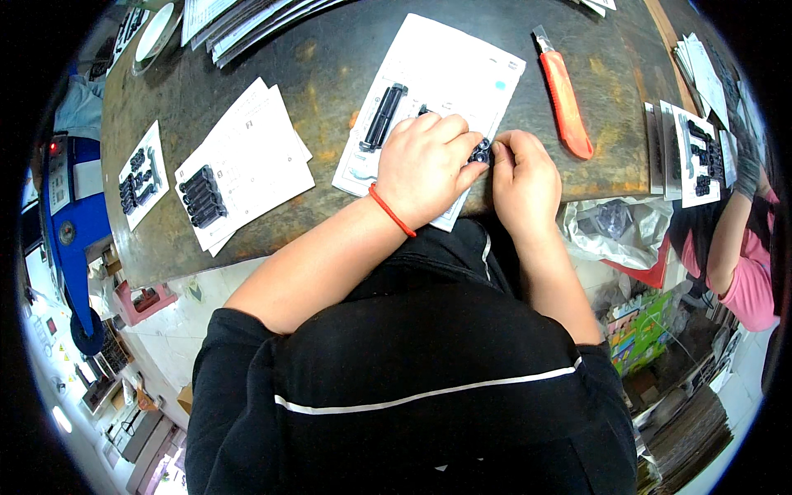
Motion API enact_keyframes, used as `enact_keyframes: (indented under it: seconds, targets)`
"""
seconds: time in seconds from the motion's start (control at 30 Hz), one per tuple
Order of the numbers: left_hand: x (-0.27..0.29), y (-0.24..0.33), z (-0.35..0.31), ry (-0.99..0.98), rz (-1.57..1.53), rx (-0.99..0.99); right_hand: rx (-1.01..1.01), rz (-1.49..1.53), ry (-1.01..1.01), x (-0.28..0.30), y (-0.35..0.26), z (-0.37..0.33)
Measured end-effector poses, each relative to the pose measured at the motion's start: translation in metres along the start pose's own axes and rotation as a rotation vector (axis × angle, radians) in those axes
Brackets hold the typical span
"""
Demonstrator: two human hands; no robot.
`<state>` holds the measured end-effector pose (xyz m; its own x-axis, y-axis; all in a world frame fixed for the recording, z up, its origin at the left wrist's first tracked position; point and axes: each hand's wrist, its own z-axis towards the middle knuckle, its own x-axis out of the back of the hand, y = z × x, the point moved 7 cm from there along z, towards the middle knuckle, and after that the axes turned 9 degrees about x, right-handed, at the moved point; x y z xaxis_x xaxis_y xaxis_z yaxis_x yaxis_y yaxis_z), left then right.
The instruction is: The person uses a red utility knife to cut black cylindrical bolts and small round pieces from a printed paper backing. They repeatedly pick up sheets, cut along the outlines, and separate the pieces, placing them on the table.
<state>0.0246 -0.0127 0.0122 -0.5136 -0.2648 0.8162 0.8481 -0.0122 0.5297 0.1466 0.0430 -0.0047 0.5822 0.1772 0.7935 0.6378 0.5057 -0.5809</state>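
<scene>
A white printed card (450, 62) lies slantwise at the table's front edge, with long black rods (384, 117) fixed on its left part. My left hand (427, 161), a red cord round its wrist, lies over the card. Its thumb and forefinger close round a cluster of small black round parts (480, 152) at the card's right edge. Close against that cluster is my right hand (525, 180), thumb and fingers pressed together; what they pinch is hidden. An orange utility knife (566, 103) with its blade out rests to the right of the card.
On the left of the worn dark table (330, 62) lie cards with black parts (202, 198) and a smaller card (142, 175). Stacked sheets (247, 29) stand at the back. At right are upright cards (697, 157), a plastic-lined bin (615, 227) and another person's gloved hand (747, 175).
</scene>
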Motion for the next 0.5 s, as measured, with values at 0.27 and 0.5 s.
enact_keyframes:
  seconds: [0.27,0.5]
  targets:
    - [-0.002,-0.003,-0.001,0.03,-0.039,-0.01,-0.181,-0.134,-0.137,-0.005,-0.002,0.008]
    - [0.0,-0.002,-0.003,0.061,-0.018,0.031,-0.129,0.118,0.139,0.006,0.023,0.006]
